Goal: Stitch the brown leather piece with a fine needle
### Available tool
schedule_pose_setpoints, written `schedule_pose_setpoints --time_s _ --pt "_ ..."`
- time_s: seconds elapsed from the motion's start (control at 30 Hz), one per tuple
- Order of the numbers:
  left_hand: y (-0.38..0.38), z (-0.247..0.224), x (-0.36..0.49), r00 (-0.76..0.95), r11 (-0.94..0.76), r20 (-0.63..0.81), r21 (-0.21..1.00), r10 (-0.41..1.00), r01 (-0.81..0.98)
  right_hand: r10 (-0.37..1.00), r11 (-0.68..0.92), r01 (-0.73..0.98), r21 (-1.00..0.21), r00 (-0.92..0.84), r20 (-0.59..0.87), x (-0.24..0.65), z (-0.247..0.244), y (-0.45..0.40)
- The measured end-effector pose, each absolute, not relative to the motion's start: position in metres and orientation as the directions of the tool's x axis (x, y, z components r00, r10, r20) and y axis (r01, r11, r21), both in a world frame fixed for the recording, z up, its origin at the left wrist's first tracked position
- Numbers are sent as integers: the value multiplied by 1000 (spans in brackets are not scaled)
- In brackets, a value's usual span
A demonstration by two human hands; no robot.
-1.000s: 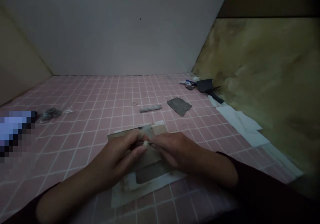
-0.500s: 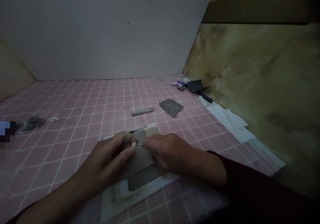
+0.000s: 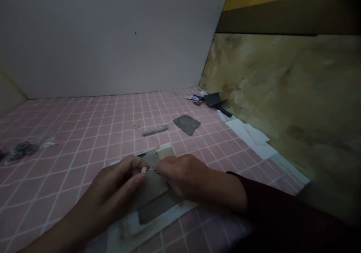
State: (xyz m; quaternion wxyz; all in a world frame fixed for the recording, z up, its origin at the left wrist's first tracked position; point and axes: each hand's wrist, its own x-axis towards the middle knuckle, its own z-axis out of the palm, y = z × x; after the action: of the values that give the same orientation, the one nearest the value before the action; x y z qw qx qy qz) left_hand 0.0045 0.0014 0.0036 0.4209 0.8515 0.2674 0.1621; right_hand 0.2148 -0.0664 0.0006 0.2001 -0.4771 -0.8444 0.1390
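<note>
Both hands pinching small parts over the sandpaper sheet [image 3: 152, 196].
Left hand [image 3: 113, 189] fingers grasp a white peg [image 3: 143, 170]; right hand [image 3: 180, 174] fingers grip a thin pin [image 3: 151, 169], tip at the peg, not visibly in.

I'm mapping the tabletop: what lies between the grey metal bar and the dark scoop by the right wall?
In the head view, a dark grey square sheet lies between the metal bar and the scoop.

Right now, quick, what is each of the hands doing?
Left hand: closed, pinching a small pale cream block.
Right hand: closed on a thin metal pin pointing at that block.
</note>
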Motion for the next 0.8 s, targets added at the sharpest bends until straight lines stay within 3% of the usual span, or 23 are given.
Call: schedule_pose_setpoints --time_s 0.07,0.17,0.23,0.3,0.43,0.5,0.67,0.73,0.8 --pt "0 1 5 795 -536 88 782 601 318 869 477 715 -511 -472 151 216 5 -65" --pt "-4 -4 5 779 -630 189 711 599 312 829 316 544 -777 -556 -51 218 15 -59" --pt "-4 -3 5 777 -631 195 712 598 308 805 257 478 -840 -587 -88 219 17 -57" --pt "-3 0 5 791 -586 148 753 594 299 842 351 544 -762 -540 2 218 14 -58" --pt "2 5 4 805 -495 40 806 592 325 857 514 731 -449 -466 222 214 4 -65" --pt "2 3 4 801 -510 48 793 597 333 861 504 728 -465 -462 212 215 4 -65" --pt "-2 -4 4 807 -655 184 695 561 297 796 276 484 -830 -599 -85 219 16 -58" --pt "-2 -2 4 804 -605 153 741 575 292 813 316 502 -805 -580 -43 218 15 -58" --pt "-1 1 5 799 -520 93 802 594 293 855 447 619 -646 -509 103 216 9 -61"
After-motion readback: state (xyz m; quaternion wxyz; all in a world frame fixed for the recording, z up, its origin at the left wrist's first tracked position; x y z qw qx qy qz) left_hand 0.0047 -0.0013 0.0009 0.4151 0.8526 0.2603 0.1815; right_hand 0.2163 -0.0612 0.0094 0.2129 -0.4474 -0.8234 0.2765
